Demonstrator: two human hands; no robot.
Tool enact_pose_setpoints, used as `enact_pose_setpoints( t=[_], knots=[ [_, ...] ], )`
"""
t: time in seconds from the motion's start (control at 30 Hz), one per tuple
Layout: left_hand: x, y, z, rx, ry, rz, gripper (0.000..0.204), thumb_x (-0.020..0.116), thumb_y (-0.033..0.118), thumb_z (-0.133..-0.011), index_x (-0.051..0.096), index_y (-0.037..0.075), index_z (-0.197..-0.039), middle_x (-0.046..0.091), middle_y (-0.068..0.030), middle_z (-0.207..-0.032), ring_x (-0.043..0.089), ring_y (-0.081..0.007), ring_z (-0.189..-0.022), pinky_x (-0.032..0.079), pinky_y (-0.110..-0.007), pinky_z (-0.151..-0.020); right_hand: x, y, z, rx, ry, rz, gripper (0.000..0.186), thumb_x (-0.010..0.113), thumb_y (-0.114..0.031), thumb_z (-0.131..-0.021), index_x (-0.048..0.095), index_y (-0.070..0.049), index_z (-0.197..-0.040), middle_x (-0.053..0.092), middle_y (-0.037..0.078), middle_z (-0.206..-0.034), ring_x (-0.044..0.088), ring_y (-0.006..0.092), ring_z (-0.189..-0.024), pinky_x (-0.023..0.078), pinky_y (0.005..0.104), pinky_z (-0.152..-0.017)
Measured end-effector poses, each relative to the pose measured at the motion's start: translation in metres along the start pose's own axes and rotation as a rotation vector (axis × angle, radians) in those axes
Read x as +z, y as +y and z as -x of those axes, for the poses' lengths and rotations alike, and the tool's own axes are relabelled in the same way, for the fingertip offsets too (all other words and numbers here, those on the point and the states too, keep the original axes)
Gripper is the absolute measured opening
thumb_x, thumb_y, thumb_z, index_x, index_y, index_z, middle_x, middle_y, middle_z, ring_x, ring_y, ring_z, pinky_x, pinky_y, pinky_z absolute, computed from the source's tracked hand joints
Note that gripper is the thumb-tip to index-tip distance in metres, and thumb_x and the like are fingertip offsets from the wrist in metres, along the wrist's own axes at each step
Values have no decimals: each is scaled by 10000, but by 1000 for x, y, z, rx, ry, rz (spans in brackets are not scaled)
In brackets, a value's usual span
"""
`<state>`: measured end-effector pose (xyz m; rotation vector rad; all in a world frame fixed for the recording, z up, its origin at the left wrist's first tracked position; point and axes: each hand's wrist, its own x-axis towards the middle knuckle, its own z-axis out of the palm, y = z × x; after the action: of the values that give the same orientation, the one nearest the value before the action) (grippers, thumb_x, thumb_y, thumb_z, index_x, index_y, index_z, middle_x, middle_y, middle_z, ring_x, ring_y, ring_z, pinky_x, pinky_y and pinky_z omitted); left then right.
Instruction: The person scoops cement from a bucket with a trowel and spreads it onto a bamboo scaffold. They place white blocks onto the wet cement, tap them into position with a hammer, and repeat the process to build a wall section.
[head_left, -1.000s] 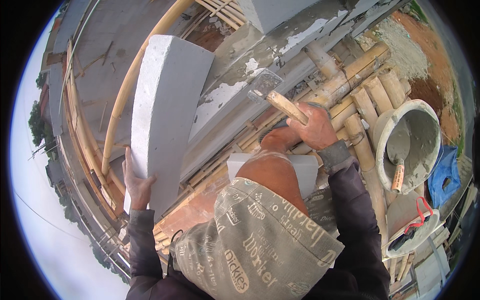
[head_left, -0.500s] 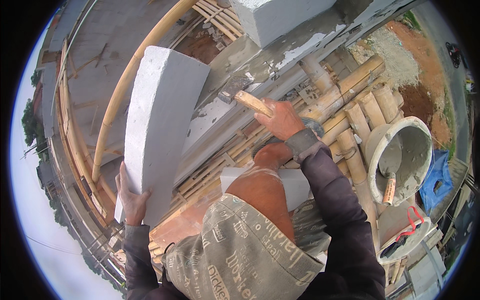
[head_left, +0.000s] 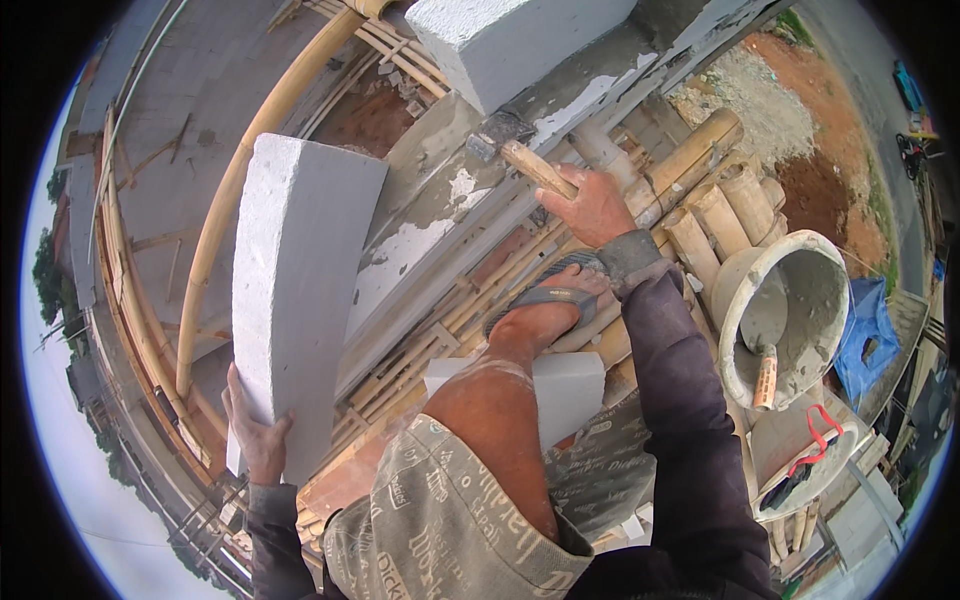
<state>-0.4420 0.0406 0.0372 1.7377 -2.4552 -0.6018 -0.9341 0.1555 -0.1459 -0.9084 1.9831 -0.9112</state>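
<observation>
A long light-grey concrete block (head_left: 300,270) stands on its narrow side at the left, pointing away from me. My left hand (head_left: 260,430) grips its near end, fingers on the outer side and thumb on the inner. In my right hand (head_left: 592,207) is a hammer (head_left: 540,170), held by its wooden handle. The hammer's head hangs over the mortar-smeared wall top (head_left: 430,200), close to the near corner of another grey block (head_left: 520,50) on the wall. Whether the head touches the wall cannot be told.
My sandalled foot (head_left: 560,300) rests on bamboo poles (head_left: 690,150). Another block (head_left: 565,390) lies beneath my leg. On the right stands a mortar-caked bucket (head_left: 735,335) with a trowel (head_left: 766,375), beside a blue sheet (head_left: 868,340). A curved bamboo pole (head_left: 230,200) runs along the left; ground lies far below.
My right hand has carried the hammer away from me, nearer to the block on the wall. The held block sits slightly closer to me. The whole view has shifted.
</observation>
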Motion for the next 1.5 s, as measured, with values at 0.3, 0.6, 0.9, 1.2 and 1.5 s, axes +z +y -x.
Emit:
enact_pose_setpoints(
  t=[0.3,0.6,0.9,1.2,1.5],
  knots=[
    [4,3,0,-40,21,-54,1103,716,163,-546,316,-3,-1560,463,-181,-1304,456,-366,-1266,320,-455,-1146,-26,7,-8,-47,44,152,565,734,-380,-854,677,76,-1184,713,275,-952,713,344,-862,539,413,-811],
    [5,-3,1,-31,4,4,1119,679,172,-540,288,12,-1576,445,-189,-1313,430,-373,-1283,281,-461,-1166,-49,28,-33,-47,188,48,586,744,-369,-823,680,84,-1190,716,281,-953,710,348,-895,537,402,-844],
    [7,4,1,-80,30,-32,1108,680,173,-546,301,17,-1576,446,-183,-1275,435,-382,-1255,291,-469,-1148,-78,52,-68,-141,319,66,510,753,-389,-856,721,48,-1115,721,191,-874,681,225,-793,526,367,-761],
    [9,3,1,-87,29,-44,1124,695,186,-542,294,17,-1579,445,-198,-1287,430,-397,-1254,294,-488,-1140,-62,10,-38,0,271,-664,333,590,-302,-1000,622,17,-1088,683,95,-866,579,118,-569,463,280,-476],
    [9,-7,1,-114,40,-16,1076,750,42,-601,319,117,-1584,461,-163,-1295,463,-376,-1282,362,-485,-1118,-40,14,-45,142,706,-918,227,438,-211,-1054,499,3,-1095,629,114,-846,590,168,-558,510,340,-475]
  ],
)
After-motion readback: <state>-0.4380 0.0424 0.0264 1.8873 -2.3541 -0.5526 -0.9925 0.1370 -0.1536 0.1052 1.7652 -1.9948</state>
